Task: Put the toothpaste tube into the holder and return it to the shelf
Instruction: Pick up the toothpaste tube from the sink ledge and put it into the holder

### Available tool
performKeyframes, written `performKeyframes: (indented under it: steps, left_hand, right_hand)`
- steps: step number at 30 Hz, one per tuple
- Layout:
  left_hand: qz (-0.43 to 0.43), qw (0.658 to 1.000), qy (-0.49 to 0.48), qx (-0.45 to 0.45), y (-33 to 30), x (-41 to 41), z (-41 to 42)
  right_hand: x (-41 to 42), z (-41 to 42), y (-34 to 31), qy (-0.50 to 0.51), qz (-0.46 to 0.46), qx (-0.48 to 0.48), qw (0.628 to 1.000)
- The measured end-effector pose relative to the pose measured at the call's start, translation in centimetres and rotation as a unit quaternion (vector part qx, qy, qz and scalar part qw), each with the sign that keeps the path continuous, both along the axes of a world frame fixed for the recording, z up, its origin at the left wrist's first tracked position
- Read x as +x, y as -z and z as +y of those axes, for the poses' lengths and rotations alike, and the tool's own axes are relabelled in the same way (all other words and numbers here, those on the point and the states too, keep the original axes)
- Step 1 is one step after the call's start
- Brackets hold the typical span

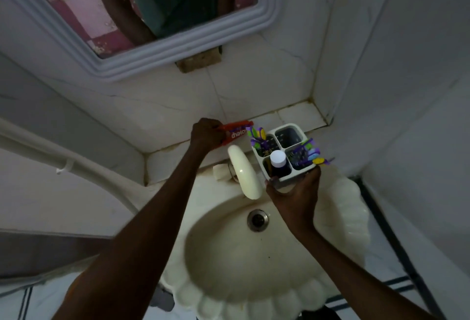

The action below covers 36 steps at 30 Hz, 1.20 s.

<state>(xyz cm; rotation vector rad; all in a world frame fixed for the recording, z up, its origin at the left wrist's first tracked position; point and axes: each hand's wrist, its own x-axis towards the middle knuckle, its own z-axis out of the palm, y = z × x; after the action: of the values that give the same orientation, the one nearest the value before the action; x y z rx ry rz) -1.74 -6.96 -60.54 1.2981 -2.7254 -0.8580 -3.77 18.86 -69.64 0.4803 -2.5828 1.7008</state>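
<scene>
Much of the red toothpaste tube [235, 133] is hidden inside the left hand [206, 134]; only its right part with white lettering shows, and the cap end cannot be made out in the dim light. The base of the white holder [284, 153] is covered by the right hand [295, 193], and the mirror [142, 14] is cut off at the top edge, showing only a dark reflection of the person's torso and arm.

The left arm is stretched forward over the tiled shelf [297, 113], the hand closed around the tube, which is held roughly level just at 9 o'clock from the holder, outside its compartments. The right hand is wrapped around the holder's near side from 6 o'clock, thumb on its left corner, with the holder held above the back edge of the sink [340, 218], beside the cream tap [245, 174]. Purple and yellow toothbrushes [259, 136] are seen in the compartments at 9 and 3 o'clock, a white-capped bottle [278, 160] in the nearest, and the 12 o'clock one looks empty.
</scene>
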Motion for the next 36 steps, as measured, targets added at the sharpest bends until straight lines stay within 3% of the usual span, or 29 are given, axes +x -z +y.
performKeyframes:
  steps: [5,9,12,18,22,30,36]
  left_hand:
    - [0.097,0.99,0.099,-0.011,-7.9,-1.0,1.7]
    - [0.078,0.959,0.244,-0.119,-12.0,-3.2,4.5]
    - [0.033,0.937,0.295,-0.183,-12.3,-5.0,7.3]
    - [-0.054,0.91,0.314,-0.264,-9.6,-8.1,11.4]
    - [-0.08,0.906,0.325,-0.258,-7.0,-8.1,12.0]
    - [0.049,0.944,0.251,-0.207,-9.8,-4.3,8.7]
    - [0.14,0.943,0.195,-0.23,-14.8,-0.3,6.5]
  right_hand:
    - [0.1,0.1,-0.2,-0.004,-0.012,-0.004,1.0]
    - [0.1,0.1,-0.5,-0.011,-0.012,-0.015,1.0]
    - [0.2,0.1,-0.6,-0.012,-0.015,-0.028,0.999]
    - [0.0,0.0,0.1,-0.02,-0.019,-0.02,0.999]
    - [0.0,0.0,0.2,-0.016,-0.019,-0.019,1.0]
    - [-0.5,0.6,-1.4,-0.011,0.027,-0.013,0.999]
    - [-2.5,1.6,-6.3,-0.002,0.096,-0.003,0.995]
